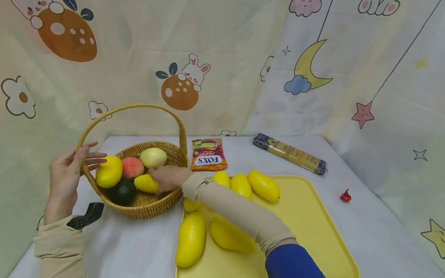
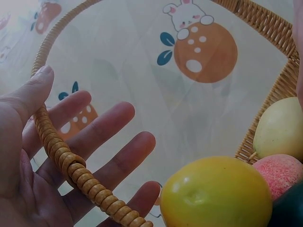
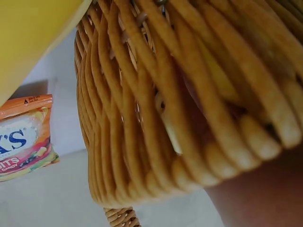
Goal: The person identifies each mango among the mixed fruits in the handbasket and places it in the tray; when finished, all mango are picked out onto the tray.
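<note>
A wicker basket (image 1: pixel 149 211) holds a large yellow fruit (image 1: pixel 109 172), a pink peach (image 1: pixel 133 167), a pale yellow-green fruit (image 1: pixel 153 158) and a dark green fruit (image 1: pixel 122 192). My left hand (image 1: pixel 69 170) is at the basket's left side, the wrapped handle (image 2: pixel 61 153) lying against its palm while the fingers stay extended and spread. Inside the basket, my right hand (image 1: pixel 169 177) holds a yellow mango (image 1: pixel 146 183) low among the fruit. In the right wrist view the basket's woven wall (image 3: pixel 156 113) hides most of that hand.
A yellow tray (image 1: pixel 306 216) bears several mangoes (image 1: pixel 191 239), partly behind my right forearm. Behind it lie a FOX'S candy bag (image 1: pixel 208 154) and a long golden packet (image 1: pixel 290 153). A small red wrapped candy (image 1: pixel 345 196) is at the right.
</note>
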`<state>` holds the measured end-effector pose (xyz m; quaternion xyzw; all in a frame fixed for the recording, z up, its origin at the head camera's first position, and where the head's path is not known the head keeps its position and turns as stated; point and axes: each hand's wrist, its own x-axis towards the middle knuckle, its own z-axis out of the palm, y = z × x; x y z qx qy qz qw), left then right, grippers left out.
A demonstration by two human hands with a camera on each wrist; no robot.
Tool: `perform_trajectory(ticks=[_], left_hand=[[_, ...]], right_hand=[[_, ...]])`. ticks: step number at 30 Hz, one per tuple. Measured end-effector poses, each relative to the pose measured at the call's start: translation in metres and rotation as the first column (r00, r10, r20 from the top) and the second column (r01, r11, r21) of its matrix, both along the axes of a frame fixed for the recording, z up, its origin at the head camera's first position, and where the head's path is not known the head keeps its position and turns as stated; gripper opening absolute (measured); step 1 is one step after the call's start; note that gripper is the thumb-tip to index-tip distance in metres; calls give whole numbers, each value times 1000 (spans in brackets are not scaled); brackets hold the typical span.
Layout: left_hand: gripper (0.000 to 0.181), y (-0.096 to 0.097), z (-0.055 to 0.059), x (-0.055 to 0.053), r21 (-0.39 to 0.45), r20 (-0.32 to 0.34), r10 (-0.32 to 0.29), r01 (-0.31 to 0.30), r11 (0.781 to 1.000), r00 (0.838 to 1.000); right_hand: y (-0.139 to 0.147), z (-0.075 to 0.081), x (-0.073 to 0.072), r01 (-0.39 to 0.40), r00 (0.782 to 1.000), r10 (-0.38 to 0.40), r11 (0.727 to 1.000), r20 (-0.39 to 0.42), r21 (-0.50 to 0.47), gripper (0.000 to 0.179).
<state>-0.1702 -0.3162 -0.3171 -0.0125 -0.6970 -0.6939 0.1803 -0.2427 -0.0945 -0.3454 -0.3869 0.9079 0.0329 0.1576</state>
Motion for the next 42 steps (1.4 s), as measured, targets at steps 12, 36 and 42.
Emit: perform_trajectory(ticks=[12,36,42], left_hand=[[39,0,0,1,3,2,-1,1,1000,1000],[36,-2,-2,-1,35,-22,-24,25,999,999],[37,-1,-2,-1,10,-11,1,-1,1000,1000]], right_hand=[[4,6,-7,-88,996,84,991,-42,-101,66],[112,69,9,-101,995,92,963,-48,-250,67],[153,66,22,-90,996,86,965,-29,-247,64]])
